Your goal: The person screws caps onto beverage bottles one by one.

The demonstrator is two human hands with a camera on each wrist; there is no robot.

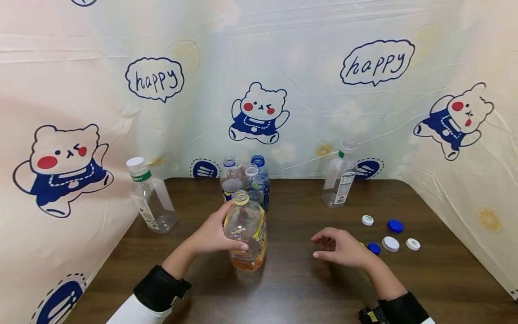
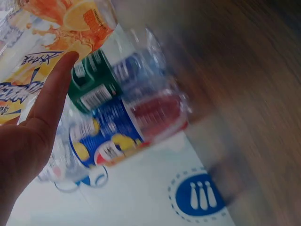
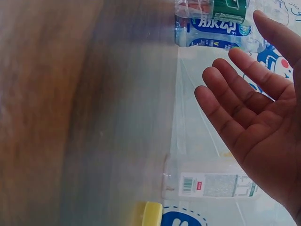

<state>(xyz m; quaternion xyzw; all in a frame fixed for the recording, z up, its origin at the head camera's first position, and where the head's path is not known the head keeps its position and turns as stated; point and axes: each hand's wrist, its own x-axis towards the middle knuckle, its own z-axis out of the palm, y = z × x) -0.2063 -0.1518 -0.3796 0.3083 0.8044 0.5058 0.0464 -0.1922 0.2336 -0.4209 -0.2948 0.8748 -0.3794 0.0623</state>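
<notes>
My left hand (image 1: 214, 231) grips a clear, capless bottle (image 1: 248, 234) with a yellow and orange label, thumb across its near side. The bottle is nearly upright over the middle of the table; I cannot tell whether its base touches the wood. In the left wrist view, a finger (image 2: 54, 89) lies along the bottle's orange label (image 2: 70, 28). My right hand (image 1: 344, 247) hovers to the right with loosely bent fingers, holding nothing. Just beyond its wrist lies a yellow cap (image 3: 153, 214), mostly hidden in the head view, close to a blue cap (image 1: 374, 248).
Several bottles (image 1: 255, 184) stand clustered behind the held one. A white-capped bottle (image 1: 154, 207) stands at the left edge and a capless clear bottle (image 1: 340, 180) at the back right. More white caps (image 1: 390, 244) and another blue cap (image 1: 395, 226) lie on the table (image 1: 299, 288).
</notes>
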